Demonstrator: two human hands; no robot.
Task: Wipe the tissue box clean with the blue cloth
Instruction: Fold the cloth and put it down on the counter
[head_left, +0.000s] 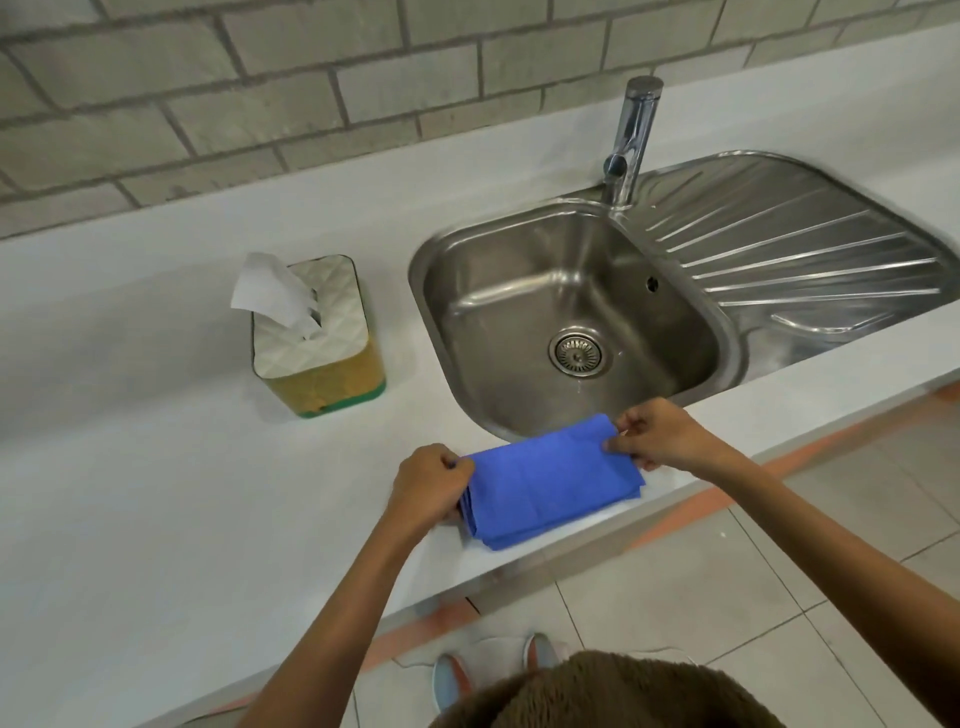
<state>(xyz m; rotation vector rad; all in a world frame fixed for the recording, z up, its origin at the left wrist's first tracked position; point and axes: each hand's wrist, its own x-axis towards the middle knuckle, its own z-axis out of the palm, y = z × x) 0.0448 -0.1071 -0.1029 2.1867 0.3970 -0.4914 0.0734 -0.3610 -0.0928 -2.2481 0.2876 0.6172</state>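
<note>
- My left hand (431, 480) and right hand (657, 436) pinch opposite ends of the folded blue cloth (550, 486).
- Risk: wiping could snag the white-topped yellow tissue box's (322, 338) protruding tissue.

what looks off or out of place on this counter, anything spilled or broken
Nothing stands out. The tissue box stands upright left of the sink, and both hands, left hand and right hand, hold the folded blue cloth.

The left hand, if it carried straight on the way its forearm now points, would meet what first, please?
Probably the tissue box. The left hand, gripping the blue cloth, points up the bare white counter roughly toward it; nothing else shows between, though depth is uncertain.
</note>
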